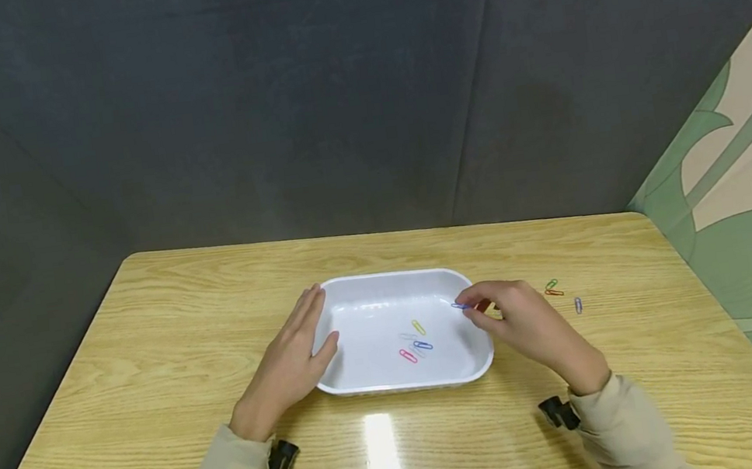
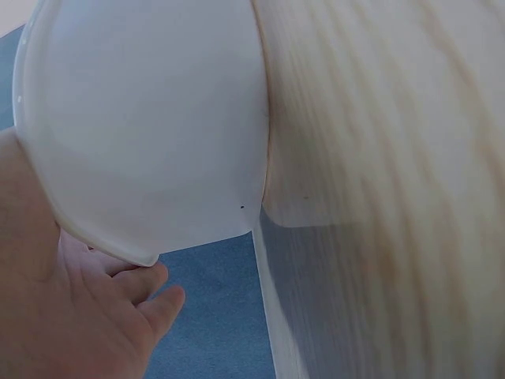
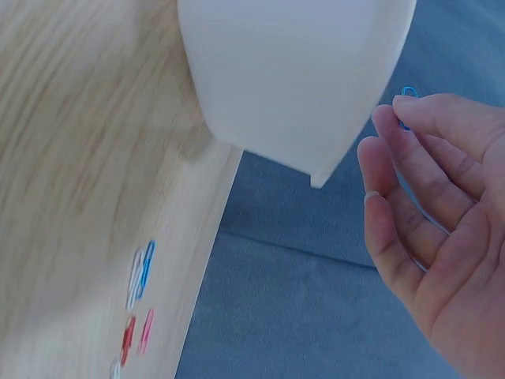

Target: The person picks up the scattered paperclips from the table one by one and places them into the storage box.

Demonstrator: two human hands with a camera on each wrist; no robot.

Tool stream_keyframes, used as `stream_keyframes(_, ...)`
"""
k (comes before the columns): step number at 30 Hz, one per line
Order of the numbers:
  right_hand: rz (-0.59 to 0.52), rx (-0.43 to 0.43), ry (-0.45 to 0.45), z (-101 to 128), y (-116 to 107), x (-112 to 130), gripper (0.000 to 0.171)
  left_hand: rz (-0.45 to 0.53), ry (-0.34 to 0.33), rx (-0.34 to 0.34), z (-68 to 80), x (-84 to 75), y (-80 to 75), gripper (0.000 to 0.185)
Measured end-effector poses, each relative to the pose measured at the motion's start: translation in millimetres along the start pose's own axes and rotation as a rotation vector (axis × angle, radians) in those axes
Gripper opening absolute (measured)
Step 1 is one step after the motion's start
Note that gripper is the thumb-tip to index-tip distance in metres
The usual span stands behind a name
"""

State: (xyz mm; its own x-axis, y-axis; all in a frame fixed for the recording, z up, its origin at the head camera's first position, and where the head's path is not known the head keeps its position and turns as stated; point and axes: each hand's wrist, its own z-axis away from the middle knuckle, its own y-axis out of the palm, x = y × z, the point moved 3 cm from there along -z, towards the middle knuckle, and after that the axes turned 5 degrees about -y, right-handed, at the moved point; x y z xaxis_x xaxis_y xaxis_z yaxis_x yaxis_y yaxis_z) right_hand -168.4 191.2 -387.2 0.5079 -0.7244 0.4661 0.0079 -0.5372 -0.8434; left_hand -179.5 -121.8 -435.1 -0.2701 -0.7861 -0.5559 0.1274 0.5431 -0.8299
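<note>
Left hand (image 1: 291,362) rests flat against tray (image 1: 382,284); right hand (image 1: 524,322) pinches blue paperclip (image 1: 459,306) over it.

White rectangular plastic tray (image 1: 366,380) on light wooden table (image 1: 151,356). Left hand (image 1: 290,366) flat against tray's left rim. Right hand (image 1: 524,322) pinching blue paperclip (image 1: 459,306) over tray's right edge. Inside tray: yellow, pink, blue, pale paperclips (image 1: 415,341). Right of tray on table: green, orange, lilac paperclips (image 1: 559,294).
</note>
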Motion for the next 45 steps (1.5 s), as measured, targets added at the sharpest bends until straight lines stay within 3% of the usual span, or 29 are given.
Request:
stream_keyframes(26, -0.039, 0.083, -0.04, -15.1, 39.3, 9.5, 0.013, 0.001, 0.004, -0.011, 0.0, 0.2, -0.1, 0.067)
stream_keyframes(32, 0.016, 0.11, -0.034, -16.7, 49.0, 11.2, 0.011, -0.001, 0.004, -0.012, 0.0, 0.5, -0.2, 0.067)
stream_keyframes(45, 0.142, 0.077, -0.096, -18.6, 61.5, 13.3, 0.009, 0.005, 0.006, -0.012, -0.1, 0.9, 0.1, 0.068)
